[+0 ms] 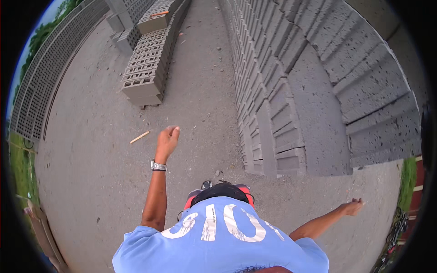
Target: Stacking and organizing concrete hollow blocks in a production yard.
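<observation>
My left hand [168,140], with a silver watch [158,166] at its wrist, is stretched forward over the grey ground. Its fingers are curled together, and whether anything small is between them is hidden. My right hand [352,207] is held out to the right, away from my body. Its fingers are loosely bent with the tips somewhat apart, and no object shows in it. On the ground just left of my left hand lies a short, light wooden stick [139,137]. Neither hand touches the blocks.
A tall wall of stacked grey concrete blocks [325,100] rises close on my right. Ahead to the left stands a low row of hollow blocks [146,68], with an orange item [160,13] on top. More hollow blocks [45,77] line the far left. Gravel ground [205,82] runs between the stacks.
</observation>
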`<action>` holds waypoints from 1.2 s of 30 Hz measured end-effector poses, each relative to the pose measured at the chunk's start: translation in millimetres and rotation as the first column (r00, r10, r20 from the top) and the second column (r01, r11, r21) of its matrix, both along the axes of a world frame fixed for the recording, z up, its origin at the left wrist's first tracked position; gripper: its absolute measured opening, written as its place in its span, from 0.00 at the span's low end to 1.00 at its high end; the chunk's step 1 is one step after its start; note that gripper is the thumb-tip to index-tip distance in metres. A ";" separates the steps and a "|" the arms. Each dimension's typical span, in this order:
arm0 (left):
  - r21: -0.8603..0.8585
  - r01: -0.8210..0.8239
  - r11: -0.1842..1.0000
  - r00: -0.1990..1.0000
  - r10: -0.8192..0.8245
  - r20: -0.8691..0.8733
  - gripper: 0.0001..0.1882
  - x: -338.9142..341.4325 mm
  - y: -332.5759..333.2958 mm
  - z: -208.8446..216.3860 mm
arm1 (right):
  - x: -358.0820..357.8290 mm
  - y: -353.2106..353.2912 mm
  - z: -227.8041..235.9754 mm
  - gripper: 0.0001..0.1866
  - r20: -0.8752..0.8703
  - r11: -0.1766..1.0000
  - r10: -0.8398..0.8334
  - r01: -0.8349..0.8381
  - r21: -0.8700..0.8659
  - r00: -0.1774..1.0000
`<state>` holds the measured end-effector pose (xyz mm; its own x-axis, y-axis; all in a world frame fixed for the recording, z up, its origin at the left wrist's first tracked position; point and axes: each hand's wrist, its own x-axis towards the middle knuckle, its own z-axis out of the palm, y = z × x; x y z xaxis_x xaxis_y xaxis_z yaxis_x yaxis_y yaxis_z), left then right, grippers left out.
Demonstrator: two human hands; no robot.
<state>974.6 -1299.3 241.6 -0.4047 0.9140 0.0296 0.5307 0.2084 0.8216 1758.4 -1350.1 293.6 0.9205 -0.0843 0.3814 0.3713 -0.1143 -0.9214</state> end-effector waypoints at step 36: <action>-0.765 -0.321 0.559 0.681 0.697 0.224 0.14 -407.9 340.2 -289.2 | -969.6 872.3 -290.1 0.11 -0.864 -0.711 0.466 -0.661 -0.239 -0.188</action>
<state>566.7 -959.1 -47.6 -0.5886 0.2417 -0.7715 -0.2465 0.8552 0.4560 788.8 -477.8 3.5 -0.3947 0.6899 -0.6068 0.6746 -0.2308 -0.7012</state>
